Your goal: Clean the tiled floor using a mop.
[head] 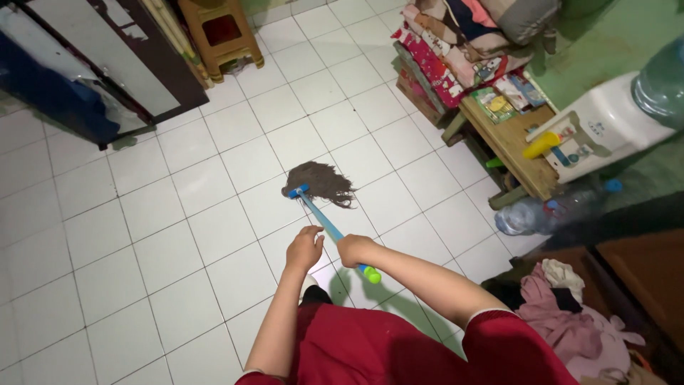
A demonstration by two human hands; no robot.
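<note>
While its soft, limp head (322,183) rests on the tiled floor (178,214) at frame centre, the light, stiff mop handle (328,227) is gripped by 2 closed hands, left (304,249) and right (354,249), near its green end

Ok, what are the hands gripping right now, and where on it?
Both hands hold a mop with a blue handle: the left hand grips mid-shaft, the right hand grips near the green end cap. The brown string head rests on the white tiled floor.

both hands (331,249) gripping mop (322,187), white tiles (178,235)
</note>
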